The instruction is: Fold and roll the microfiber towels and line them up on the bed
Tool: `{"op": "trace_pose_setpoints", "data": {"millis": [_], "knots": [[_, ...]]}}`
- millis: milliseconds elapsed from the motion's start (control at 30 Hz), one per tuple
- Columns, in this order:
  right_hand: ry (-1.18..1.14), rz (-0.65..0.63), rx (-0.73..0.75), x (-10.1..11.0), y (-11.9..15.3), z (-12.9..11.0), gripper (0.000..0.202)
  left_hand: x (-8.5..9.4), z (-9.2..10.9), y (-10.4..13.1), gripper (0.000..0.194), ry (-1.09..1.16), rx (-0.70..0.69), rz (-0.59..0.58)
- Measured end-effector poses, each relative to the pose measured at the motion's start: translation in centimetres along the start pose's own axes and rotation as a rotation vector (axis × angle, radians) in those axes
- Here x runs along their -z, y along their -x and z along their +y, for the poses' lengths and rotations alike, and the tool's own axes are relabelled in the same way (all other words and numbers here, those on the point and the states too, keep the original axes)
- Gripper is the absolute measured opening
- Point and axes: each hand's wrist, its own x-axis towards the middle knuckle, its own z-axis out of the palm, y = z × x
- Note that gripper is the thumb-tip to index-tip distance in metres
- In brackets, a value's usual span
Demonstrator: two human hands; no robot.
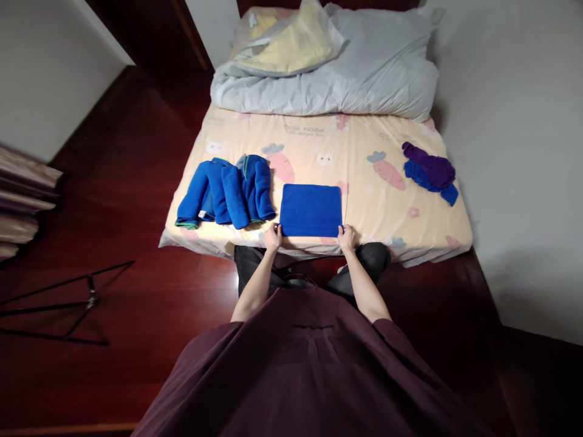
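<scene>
A flat blue cloth (311,209), rectangular like a small towel, lies spread near the front edge of the bed. My left hand (273,237) pinches its near left corner, and my right hand (347,237) pinches the near right one. Just left of the cloth lie blue fleece garments (232,197) with green trim, their sleeves folded over. Toward the right edge of the bed sits a crumpled pile made up of a purple cloth (435,167) and a blue cloth (421,176).
The bed (355,173) has a cream sheet with carrot prints. A grey quilt (382,67) and a yellow pillow (296,45) lie at its head. Black tripod legs (91,300) stand on the dark red floor at left, near a striped curtain (22,200). A wall (514,152) runs along the right.
</scene>
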Motion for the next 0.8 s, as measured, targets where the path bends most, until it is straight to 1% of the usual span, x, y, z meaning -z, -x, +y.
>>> {"op": "trace_pose_setpoints", "data": {"millis": [167,233,400,533,700,800], "knots": [[-0.017,0.018,0.011,-0.1,-0.1,-0.1,0.031,0.1,0.7,0.3,0.029,-0.014,0.024,0.007],[-0.026,0.028,0.009,0.0,-0.2,-0.1,0.030,0.0,0.8,0.5,0.029,0.001,0.014,0.023],[-0.051,0.053,0.004,0.3,-0.2,-0.3,0.022,-0.3,0.2,1.0,0.026,0.064,-0.073,0.092],[-0.082,0.081,0.033,0.6,-0.1,-0.2,0.017,-0.3,-0.5,0.6,0.024,0.085,-0.071,0.125],[-0.084,0.084,0.118,1.1,0.1,1.0,0.014,-0.3,-0.8,0.0,0.024,0.176,0.016,0.098],[-0.064,0.051,0.217,1.4,0.2,1.9,0.015,-0.5,-0.8,0.1,0.024,0.210,0.003,0.111]]}}
